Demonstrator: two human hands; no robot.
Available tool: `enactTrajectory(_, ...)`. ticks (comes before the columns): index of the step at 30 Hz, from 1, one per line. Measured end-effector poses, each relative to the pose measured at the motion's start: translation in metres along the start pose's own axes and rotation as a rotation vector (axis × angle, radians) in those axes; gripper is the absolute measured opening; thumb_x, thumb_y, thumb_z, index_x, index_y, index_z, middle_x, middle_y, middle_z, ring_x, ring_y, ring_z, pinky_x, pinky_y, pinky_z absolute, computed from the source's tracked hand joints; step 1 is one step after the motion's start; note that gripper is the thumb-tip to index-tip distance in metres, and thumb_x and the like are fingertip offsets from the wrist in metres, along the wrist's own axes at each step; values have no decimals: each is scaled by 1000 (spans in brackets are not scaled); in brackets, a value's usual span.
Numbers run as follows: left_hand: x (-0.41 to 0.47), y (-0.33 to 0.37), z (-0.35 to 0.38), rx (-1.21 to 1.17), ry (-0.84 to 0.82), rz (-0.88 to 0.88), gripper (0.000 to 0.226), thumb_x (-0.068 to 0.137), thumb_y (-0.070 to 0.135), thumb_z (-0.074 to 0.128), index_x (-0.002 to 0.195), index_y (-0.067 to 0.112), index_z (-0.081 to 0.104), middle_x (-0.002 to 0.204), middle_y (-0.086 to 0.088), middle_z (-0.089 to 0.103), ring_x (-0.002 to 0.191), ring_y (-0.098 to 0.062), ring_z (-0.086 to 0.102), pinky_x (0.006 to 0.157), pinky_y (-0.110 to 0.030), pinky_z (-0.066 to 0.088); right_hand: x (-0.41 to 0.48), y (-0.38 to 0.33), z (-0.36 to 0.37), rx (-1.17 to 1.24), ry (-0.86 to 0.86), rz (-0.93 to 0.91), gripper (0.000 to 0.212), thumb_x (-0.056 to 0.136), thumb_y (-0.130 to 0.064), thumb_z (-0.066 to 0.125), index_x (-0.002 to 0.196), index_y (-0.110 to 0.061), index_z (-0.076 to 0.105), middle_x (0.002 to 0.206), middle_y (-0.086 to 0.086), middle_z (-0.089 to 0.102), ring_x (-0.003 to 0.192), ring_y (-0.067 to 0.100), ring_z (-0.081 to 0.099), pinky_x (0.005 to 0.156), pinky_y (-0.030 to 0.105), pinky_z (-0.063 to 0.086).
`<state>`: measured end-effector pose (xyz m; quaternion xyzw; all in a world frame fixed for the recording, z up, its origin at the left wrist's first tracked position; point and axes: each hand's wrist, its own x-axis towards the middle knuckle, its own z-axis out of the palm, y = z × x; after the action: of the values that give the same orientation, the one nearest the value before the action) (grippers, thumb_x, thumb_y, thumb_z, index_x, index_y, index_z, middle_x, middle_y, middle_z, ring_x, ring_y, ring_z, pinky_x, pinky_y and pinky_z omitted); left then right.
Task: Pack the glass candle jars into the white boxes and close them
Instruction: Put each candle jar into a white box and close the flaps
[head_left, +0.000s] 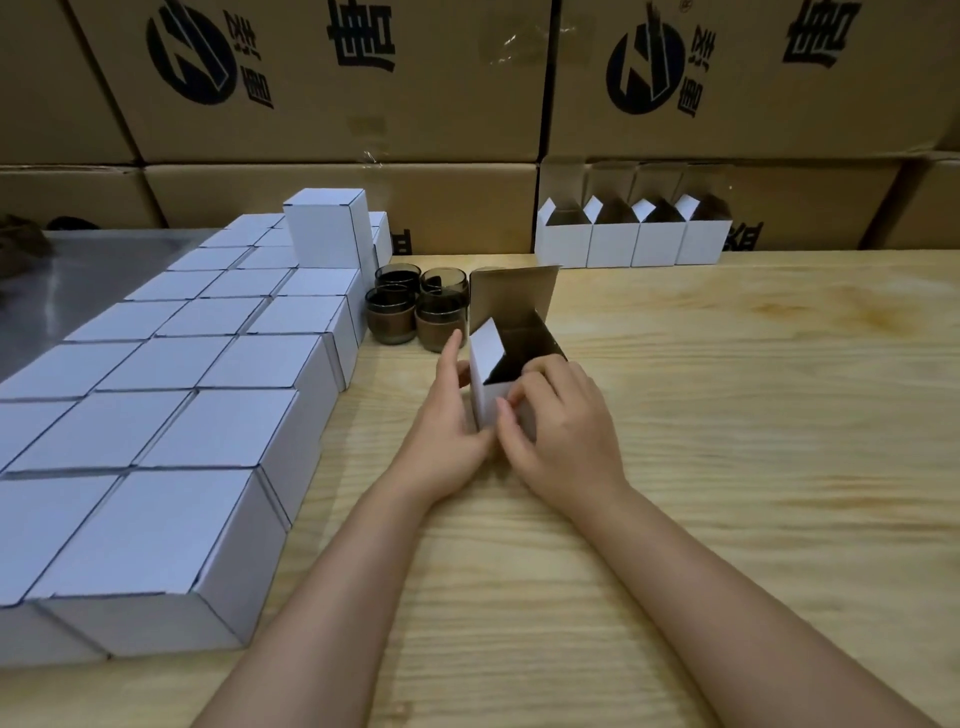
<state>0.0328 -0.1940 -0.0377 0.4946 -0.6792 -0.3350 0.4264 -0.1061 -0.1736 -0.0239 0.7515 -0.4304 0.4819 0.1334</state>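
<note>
A small white box (487, 399) stands on the wooden table with its brown-lined lid flap up and its top open. My left hand (448, 422) holds its left side, index finger stretched up along the side flap. My right hand (558, 422) grips its front and right side, fingers curled over the rim. I cannot tell what is inside the box. Several smoky glass candle jars (414, 309) stand grouped just behind and left of it.
Several closed white boxes (171, 410) fill the table's left in rows, one (327, 228) stacked on top at the back. Several open white boxes (631, 236) line the far edge at right. Brown printed cartons (337, 78) form a wall behind. Bare wooden table (727, 415) at right.
</note>
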Motion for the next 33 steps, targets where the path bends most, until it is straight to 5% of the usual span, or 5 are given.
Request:
enactTrajectory(7, -6, 9, -1, -66, -38, 35, 102, 68, 37, 75, 135, 71, 7, 142, 3, 45, 130, -11, 45, 105, -46, 42, 11, 21, -3, 235, 167, 236, 25, 92, -14, 50, 109, -8, 68, 119, 13, 48, 105, 23, 46, 94, 29, 39)
enactTrajectory(16, -7, 10, -1, 10, -73, 72, 90, 75, 31, 68, 138, 67, 14, 144, 16, 31, 131, -13, 42, 105, -46, 42, 17, 45, 0, 552, 244, 745, 19, 89, 2, 52, 72, -7, 53, 96, -1, 46, 84, -13, 46, 71, 1, 34)
enactTrajectory(20, -7, 11, -1, 32, -73, 81, 88, 77, 30, 67, 136, 70, 15, 138, 18, 35, 129, -12, 43, 106, -45, 41, 17, 55, 3, 719, 244, 952, 27, 84, 0, 55, 58, -8, 51, 88, -2, 47, 67, -10, 48, 66, 14, 39)
enactTrajectory(28, -8, 11, -2, 118, -71, 134, 93, 85, 20, 70, 133, 73, 10, 139, 18, 30, 120, 25, 23, 110, -32, 31, 16, 52, 6, 734, 132, 797, 39, 88, -1, 59, 55, -7, 40, 96, 2, 60, 90, 5, 56, 80, 17, 41)
enactTrajectory(33, -10, 15, -1, 160, -65, 126, 80, 81, 26, 73, 124, 73, 24, 135, 9, 35, 125, -7, 38, 107, -39, 38, 15, 53, 7, 918, 91, 835, 34, 91, 3, 52, 61, -4, 38, 87, 2, 66, 91, 10, 63, 84, 40, 47)
